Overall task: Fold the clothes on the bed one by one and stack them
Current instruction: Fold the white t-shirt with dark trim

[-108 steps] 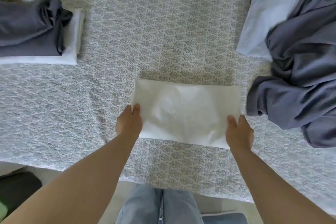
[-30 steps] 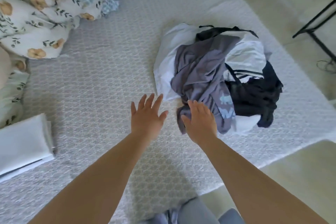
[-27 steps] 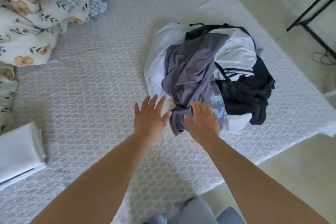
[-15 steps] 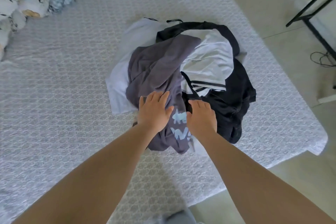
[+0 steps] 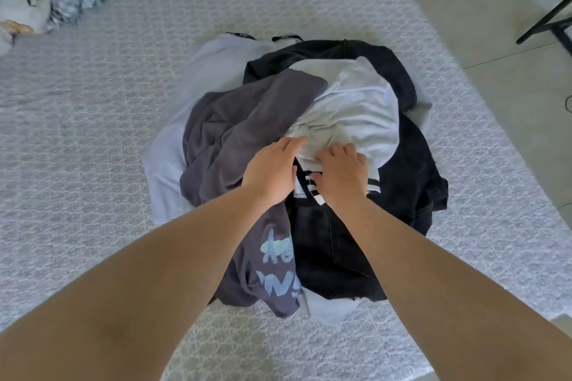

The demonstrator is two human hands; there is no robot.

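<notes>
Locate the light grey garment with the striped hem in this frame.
In the head view the light grey garment sits atop the pile, right of centre, between the dark grey shirt and the black garment, with both hands at its near edge.

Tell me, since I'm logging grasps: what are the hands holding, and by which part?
Both the left hand and the right hand grip the light grey garment at its bunched near edge, beside the striped trim.

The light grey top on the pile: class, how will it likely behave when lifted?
The light grey top probably hangs floppy: it lies creased. It may drag the dark grey shirt overlapping its edge. It looks light; both hands bunch it easily.
</notes>
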